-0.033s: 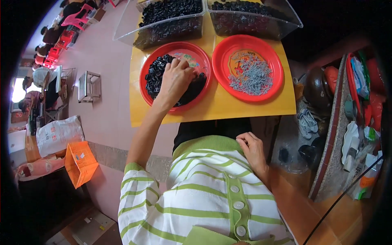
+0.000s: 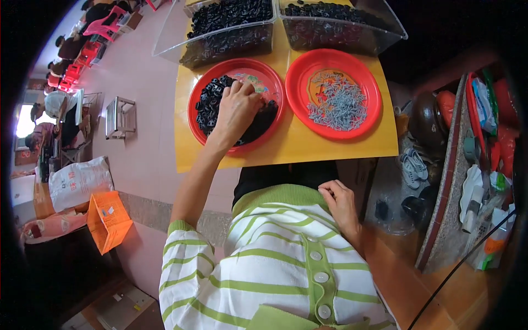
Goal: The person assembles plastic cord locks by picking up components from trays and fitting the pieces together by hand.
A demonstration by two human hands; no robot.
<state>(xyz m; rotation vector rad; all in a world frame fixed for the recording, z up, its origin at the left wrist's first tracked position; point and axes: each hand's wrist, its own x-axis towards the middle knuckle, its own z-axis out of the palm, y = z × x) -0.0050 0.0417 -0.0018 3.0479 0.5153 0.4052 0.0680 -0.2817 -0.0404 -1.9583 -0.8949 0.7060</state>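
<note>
My left hand (image 2: 237,111) reaches over the left red plate (image 2: 245,149), its fingers bent down among small black plastic pieces (image 2: 207,107). The fingertips are hidden, so whatever they pinch cannot be made out. Lower down, my right hand (image 2: 342,204) rests at my waist by the hem of my striped top, fingers curled in and nothing visible in them. A second red plate (image 2: 375,93) lies to the right, with many small grey pin-like parts (image 2: 344,104) heaped in it. Neither hand touches that plate.
Two clear plastic bins (image 2: 228,50) of black pieces stand at the far side of the yellow table (image 2: 313,149). To the left are a metal stool (image 2: 120,117), an orange box (image 2: 108,221) and seated people. Shoes (image 2: 413,167) and a cluttered shelf (image 2: 473,187) are on the right.
</note>
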